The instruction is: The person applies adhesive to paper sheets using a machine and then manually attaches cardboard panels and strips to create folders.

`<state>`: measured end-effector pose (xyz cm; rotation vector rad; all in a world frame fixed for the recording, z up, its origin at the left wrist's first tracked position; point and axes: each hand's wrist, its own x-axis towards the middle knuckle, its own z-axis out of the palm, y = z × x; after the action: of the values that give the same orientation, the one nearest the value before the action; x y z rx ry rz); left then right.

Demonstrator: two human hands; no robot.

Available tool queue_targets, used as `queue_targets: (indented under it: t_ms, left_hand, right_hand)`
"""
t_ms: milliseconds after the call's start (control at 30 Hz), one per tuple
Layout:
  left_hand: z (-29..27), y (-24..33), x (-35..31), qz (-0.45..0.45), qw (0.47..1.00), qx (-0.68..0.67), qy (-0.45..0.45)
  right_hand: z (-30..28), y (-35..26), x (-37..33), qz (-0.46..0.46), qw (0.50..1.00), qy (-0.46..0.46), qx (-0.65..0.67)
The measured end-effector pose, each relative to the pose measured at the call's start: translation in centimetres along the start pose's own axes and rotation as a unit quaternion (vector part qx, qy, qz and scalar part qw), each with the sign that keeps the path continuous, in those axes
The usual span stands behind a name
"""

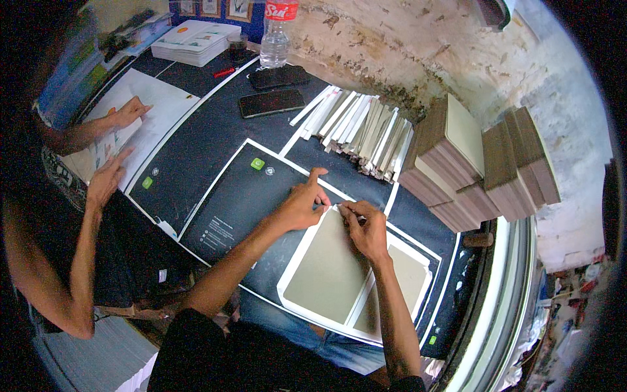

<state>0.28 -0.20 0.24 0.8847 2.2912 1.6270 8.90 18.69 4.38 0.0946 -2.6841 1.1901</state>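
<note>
A: Quick pass. Biggest first?
B: Black surface [209, 144], running from far left to near right. Black printed sheet [228, 189] with a green logo lies in the middle of it.
A: Next?
B: White printed sheet [166, 91] at left, a co-worker's two hands [108, 176] over it. Stacks of cut greyboard [450, 157] at far right, by the stained wall [385, 46].
A: And the piece being worked?
B: White-edged board cover [326, 264], near the middle, overlapping the black printed sheet. Two grey panels, wide one left, narrow one right, white band between.
A: Smaller stuff?
B: Heap of board strips [366, 134], left of the greyboard stacks. Paper stack [196, 46] at far left.
A: Hands?
B: Left hand [304, 202]: index finger lifted, thumb and other fingertips at the cover's far edge. Right hand [367, 228]: curled, fingertips bunched at that same far edge, just beside the left. Can't tell whether either grips the edge.
A: Leftovers?
B: Plastic bottle [274, 47] with a red label, far side; black phone [272, 103] nearer than the bottle. Smallest, a slim red tool [225, 72], left of the bottle; exact kind unclear.
</note>
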Motion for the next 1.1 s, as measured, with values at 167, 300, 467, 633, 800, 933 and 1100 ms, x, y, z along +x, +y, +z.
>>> queue_targets:
  t_ms: [167,300,467,633,800,933,1100]
  left_hand:
    - [0.5,0.1,0.2,0.021,1.000,-0.002,0.017]
    - [1.0,0.7,0.2,-0.028,0.999,-0.012,0.031]
    - [1.1,0.8,-1.3,-0.009,0.999,0.024,0.045]
    - [1.4,4.4,-2.5,0.029,0.992,0.121,0.025]
    - [1.2,5.4,-3.2,0.025,0.974,0.226,0.013]
    - [2.4,5.1,-4.6,0.051,0.957,0.282,0.035]
    - [1.3,5.2,-5.0,0.060,0.962,0.245,0.102]
  right_hand:
    - [-0.1,-0.1,-0.4,-0.014,1.000,-0.005,-0.009]
    - [0.1,-0.8,-1.3,-0.012,1.000,0.029,-0.004]
    - [-3.1,1.0,-3.5,0.005,0.992,0.126,-0.001]
    - [-14.5,11.0,-10.8,0.079,0.944,0.320,-0.011]
    - [-20.3,14.2,-16.9,0.227,0.883,0.311,-0.269]
    - [-20.4,15.9,-20.2,0.148,0.889,0.209,-0.380]
    - [-20.7,10.6,-16.5,0.339,0.861,0.286,-0.247]
